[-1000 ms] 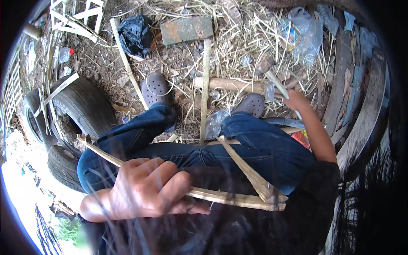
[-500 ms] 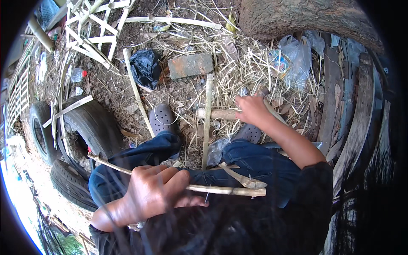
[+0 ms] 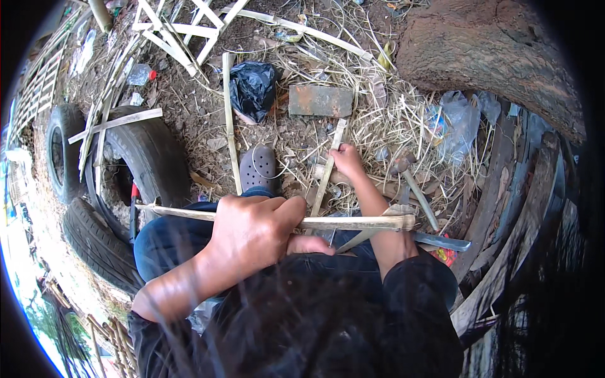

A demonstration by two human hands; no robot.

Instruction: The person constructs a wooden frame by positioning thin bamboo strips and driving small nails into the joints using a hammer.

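My left hand (image 3: 255, 227) is closed around a long pale bamboo strip (image 3: 372, 223), held crosswise above my lap. A thin nail (image 3: 332, 237) sticks down from this strip beside my thumb. Farther out, my right hand (image 3: 346, 161) grips the upper part of another bamboo strip (image 3: 322, 183), which slants up from between my legs. Beneath that strip lies a short round piece of wood (image 3: 340, 178). To the right of my right hand, a hammer (image 3: 421, 200) rests on the ground, its head pointing away from me.
A brick (image 3: 320, 101) and a black plastic bag (image 3: 252, 91) lie ahead, beside another bamboo strip (image 3: 229, 126). Old tires (image 3: 148, 157) stand at left. A tree trunk (image 3: 491, 50) fills the far right. A flat grey metal strip (image 3: 441, 240) juts out near my right forearm.
My right hand has left the hammer and round wood and taken hold of the upright bamboo strip, which now tilts. The left hand's strip appears higher and farther right in view.
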